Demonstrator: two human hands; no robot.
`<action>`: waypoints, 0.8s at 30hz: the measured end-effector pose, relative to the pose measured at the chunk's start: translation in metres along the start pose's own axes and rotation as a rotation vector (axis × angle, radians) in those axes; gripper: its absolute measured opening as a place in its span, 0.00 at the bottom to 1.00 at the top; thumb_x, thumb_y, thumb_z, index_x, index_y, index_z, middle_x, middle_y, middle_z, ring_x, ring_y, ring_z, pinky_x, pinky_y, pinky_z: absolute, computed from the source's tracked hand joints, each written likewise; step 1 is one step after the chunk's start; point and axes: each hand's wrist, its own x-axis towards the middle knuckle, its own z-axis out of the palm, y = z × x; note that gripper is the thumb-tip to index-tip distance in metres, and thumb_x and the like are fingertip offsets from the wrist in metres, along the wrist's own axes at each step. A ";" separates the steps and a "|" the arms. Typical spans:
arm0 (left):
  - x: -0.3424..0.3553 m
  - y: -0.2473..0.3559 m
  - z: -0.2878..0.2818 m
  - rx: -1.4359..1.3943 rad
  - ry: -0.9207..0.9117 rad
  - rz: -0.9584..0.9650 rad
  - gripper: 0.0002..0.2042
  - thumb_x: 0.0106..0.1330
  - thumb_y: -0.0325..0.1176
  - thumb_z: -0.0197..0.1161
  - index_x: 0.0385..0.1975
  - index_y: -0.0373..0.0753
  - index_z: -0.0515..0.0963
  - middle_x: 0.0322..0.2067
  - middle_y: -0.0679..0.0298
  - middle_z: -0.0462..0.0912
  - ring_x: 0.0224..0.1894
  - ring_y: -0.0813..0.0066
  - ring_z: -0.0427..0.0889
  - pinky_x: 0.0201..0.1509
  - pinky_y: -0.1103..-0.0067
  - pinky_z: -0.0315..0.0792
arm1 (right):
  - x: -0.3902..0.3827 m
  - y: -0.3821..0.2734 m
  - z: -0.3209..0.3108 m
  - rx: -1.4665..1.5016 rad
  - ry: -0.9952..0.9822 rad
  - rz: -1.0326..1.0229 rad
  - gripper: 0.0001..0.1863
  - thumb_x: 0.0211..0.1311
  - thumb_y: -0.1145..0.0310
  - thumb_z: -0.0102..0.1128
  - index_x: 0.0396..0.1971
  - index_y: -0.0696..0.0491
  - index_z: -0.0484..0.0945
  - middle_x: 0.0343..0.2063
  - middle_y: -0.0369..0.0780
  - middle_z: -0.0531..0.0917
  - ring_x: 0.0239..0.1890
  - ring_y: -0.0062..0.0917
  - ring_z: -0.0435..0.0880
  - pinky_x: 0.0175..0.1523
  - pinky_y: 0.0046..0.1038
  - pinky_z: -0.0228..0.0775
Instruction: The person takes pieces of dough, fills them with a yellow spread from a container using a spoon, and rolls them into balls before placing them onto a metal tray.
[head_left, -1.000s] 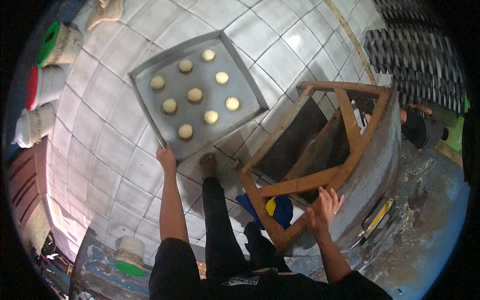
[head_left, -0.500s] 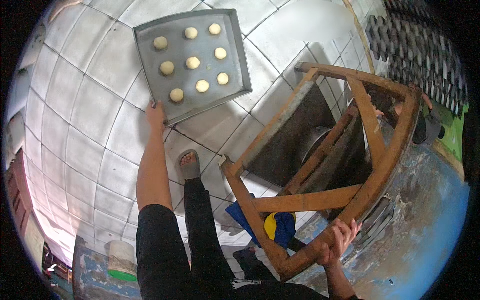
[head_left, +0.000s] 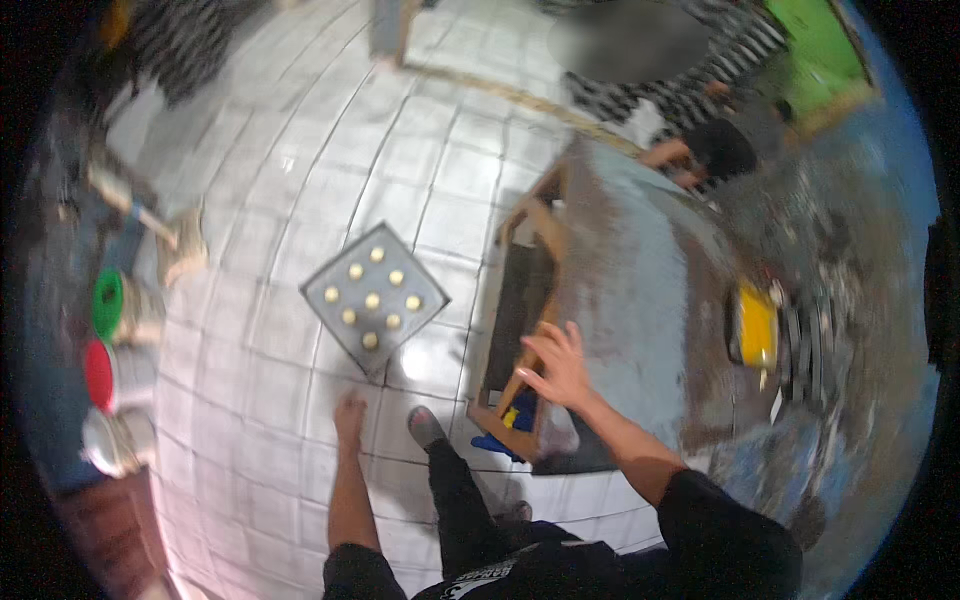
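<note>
A square grey metal baking tray (head_left: 340,325) with several pale round dough balls (head_left: 373,300) in rows lies on the white tiled floor in front of me. My left hand (head_left: 349,415) is just short of the tray's near corner and looks apart from it; blur hides its fingers. To the right stands a low wooden table (head_left: 625,290) with a worn grey top and an open, braced wooden side. Over the table's left edge is my right hand (head_left: 562,368), fingers spread and holding nothing; whether it touches the wood I cannot tell.
Beyond the table is another person (head_left: 720,150) in a dark top. Several buckets, one with a green lid (head_left: 108,305) and one with a red lid (head_left: 99,375), line the left side near a broom (head_left: 185,245). A yellow object (head_left: 757,325) is at the right.
My left hand has let go of the tray, which now appears smaller and lower on the floor. My right hand has opened off the table frame. The view has swung, showing the tabletop and buckets.
</note>
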 end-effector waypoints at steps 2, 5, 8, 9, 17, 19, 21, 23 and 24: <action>-0.069 0.024 0.010 0.016 -0.108 -0.100 0.18 0.66 0.32 0.61 0.55 0.35 0.79 0.33 0.62 0.84 0.32 0.76 0.80 0.38 0.77 0.75 | 0.000 0.009 0.004 0.093 0.026 0.062 0.32 0.66 0.46 0.58 0.60 0.55 0.75 0.54 0.46 0.81 0.66 0.42 0.69 0.74 0.50 0.46; -0.208 0.081 0.010 0.128 -0.222 0.009 0.18 0.70 0.38 0.60 0.52 0.33 0.81 0.44 0.54 0.86 0.47 0.71 0.84 0.53 0.75 0.76 | -0.017 -0.031 -0.021 0.754 -0.062 0.174 0.31 0.70 0.49 0.55 0.62 0.58 0.72 0.59 0.48 0.78 0.64 0.40 0.74 0.69 0.37 0.60; -0.313 0.076 0.016 0.320 -0.358 0.171 0.22 0.71 0.44 0.60 0.54 0.32 0.79 0.49 0.51 0.85 0.52 0.66 0.83 0.58 0.72 0.74 | -0.118 -0.063 -0.058 1.013 -0.103 0.132 0.27 0.71 0.52 0.56 0.60 0.56 0.76 0.59 0.48 0.79 0.64 0.36 0.75 0.69 0.34 0.62; -0.344 0.080 0.023 0.365 -0.402 0.202 0.22 0.71 0.45 0.60 0.54 0.32 0.79 0.48 0.52 0.86 0.51 0.66 0.84 0.57 0.72 0.74 | -0.167 -0.055 -0.064 0.994 -0.103 0.162 0.25 0.71 0.55 0.57 0.60 0.57 0.76 0.55 0.44 0.81 0.58 0.29 0.78 0.64 0.31 0.67; -0.562 0.141 0.050 0.402 -0.720 0.222 0.14 0.70 0.40 0.63 0.44 0.36 0.85 0.42 0.59 0.86 0.44 0.73 0.81 0.51 0.77 0.73 | -0.639 0.040 -0.021 0.496 -0.095 0.694 0.23 0.68 0.57 0.60 0.54 0.58 0.79 0.49 0.47 0.85 0.52 0.33 0.84 0.57 0.32 0.74; -0.591 0.147 0.059 0.510 -0.877 0.172 0.15 0.71 0.43 0.62 0.43 0.36 0.85 0.41 0.60 0.86 0.43 0.73 0.81 0.50 0.77 0.73 | -0.747 0.018 0.002 0.566 -0.043 0.798 0.21 0.68 0.57 0.61 0.51 0.59 0.80 0.37 0.42 0.86 0.40 0.26 0.83 0.47 0.30 0.75; -0.617 0.164 0.073 0.733 -1.096 0.007 0.22 0.71 0.52 0.60 0.38 0.35 0.86 0.38 0.60 0.87 0.41 0.72 0.80 0.47 0.78 0.72 | -0.834 -0.017 0.021 0.633 -0.056 0.952 0.19 0.68 0.58 0.60 0.46 0.60 0.82 0.28 0.37 0.83 0.31 0.21 0.79 0.39 0.27 0.72; -0.625 0.167 0.079 0.738 -1.152 -0.033 0.23 0.71 0.53 0.60 0.39 0.35 0.86 0.39 0.60 0.87 0.41 0.73 0.79 0.47 0.78 0.72 | -0.900 -0.051 0.037 0.674 -0.169 1.104 0.16 0.68 0.58 0.60 0.39 0.58 0.82 0.24 0.35 0.81 0.26 0.19 0.77 0.33 0.26 0.70; -0.625 0.170 0.081 0.722 -1.201 -0.082 0.23 0.71 0.53 0.60 0.40 0.35 0.85 0.40 0.60 0.87 0.41 0.74 0.79 0.47 0.78 0.71 | -0.929 -0.074 0.051 0.834 -0.080 1.225 0.15 0.68 0.58 0.61 0.36 0.57 0.82 0.24 0.34 0.81 0.26 0.18 0.77 0.32 0.26 0.70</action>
